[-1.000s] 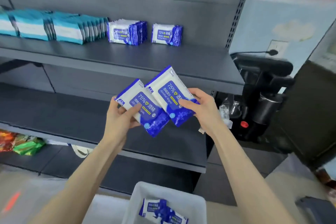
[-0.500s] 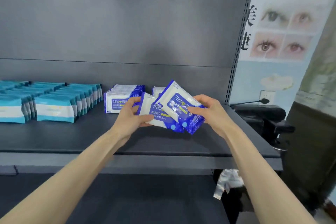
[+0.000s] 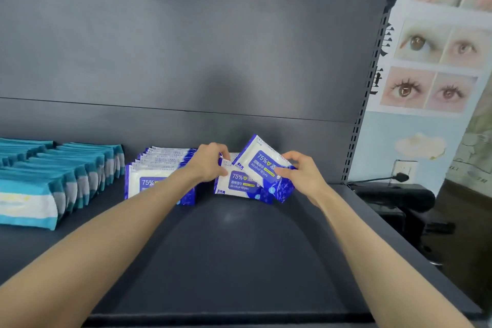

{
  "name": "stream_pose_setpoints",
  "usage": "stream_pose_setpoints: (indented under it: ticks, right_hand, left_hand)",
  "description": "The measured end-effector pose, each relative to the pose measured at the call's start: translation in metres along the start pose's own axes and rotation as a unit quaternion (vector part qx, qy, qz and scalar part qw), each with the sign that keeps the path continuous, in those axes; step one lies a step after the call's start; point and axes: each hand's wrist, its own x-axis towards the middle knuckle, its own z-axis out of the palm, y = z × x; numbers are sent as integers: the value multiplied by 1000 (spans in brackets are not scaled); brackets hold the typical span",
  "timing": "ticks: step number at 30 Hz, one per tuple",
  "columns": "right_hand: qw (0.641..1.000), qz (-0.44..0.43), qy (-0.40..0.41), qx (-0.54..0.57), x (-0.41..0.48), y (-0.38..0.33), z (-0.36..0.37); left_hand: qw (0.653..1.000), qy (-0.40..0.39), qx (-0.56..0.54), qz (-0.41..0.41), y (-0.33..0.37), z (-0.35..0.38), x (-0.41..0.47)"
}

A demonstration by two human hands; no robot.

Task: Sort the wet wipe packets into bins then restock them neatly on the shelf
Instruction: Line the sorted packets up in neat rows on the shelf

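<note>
Both hands reach deep onto the dark grey shelf. My right hand grips a blue-and-white alcohol wipe packet, tilted up on its corner. Just below it a second identical packet stands on the shelf, with my left hand holding its top edge. To the left stands a row of several matching blue packets, upright and facing me. Further left are rows of teal-and-white wipe packets.
The shelf's grey back panel rises right behind the packets. A slotted upright ends the shelf on the right. Beyond it are a wall poster, a socket with a plug and a black chair.
Both hands have carried the two blue packets up from over the bin and pushed them back onto the upper shelf. The lower packet now rests on the shelf beside the blue row.
</note>
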Motion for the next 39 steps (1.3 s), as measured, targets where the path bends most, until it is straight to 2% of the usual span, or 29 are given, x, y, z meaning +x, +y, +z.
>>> stream_pose_setpoints:
  ticks: [6,12,17,20,24,28,33,39]
  right_hand:
    - [997,-23,8,-74,26,16,1]
    - [995,-28,7,-101,37,23,6]
    - [989,-37,13,-145,43,24,17]
    - [981,-47,20,-189,46,21,32]
    - [938,-109,53,-325,48,14,52]
    - [929,-119,51,-347,47,12,59]
    - [888,-83,-57,-448,44,21,48]
    - [858,-117,-45,-498,48,26,48]
  left_hand:
    - [994,5,103,-22,-8,20,28]
    - [966,15,258,-10,0,24,34]
    - [967,29,252,37,-9,13,34]
    - [968,-7,240,71,-19,3,32]
    - [951,-54,289,99,-21,7,29]
    - [917,-99,376,89,-19,18,33]
    - [893,-100,425,111,-17,22,40]
    - [888,-82,437,119,-20,28,44]
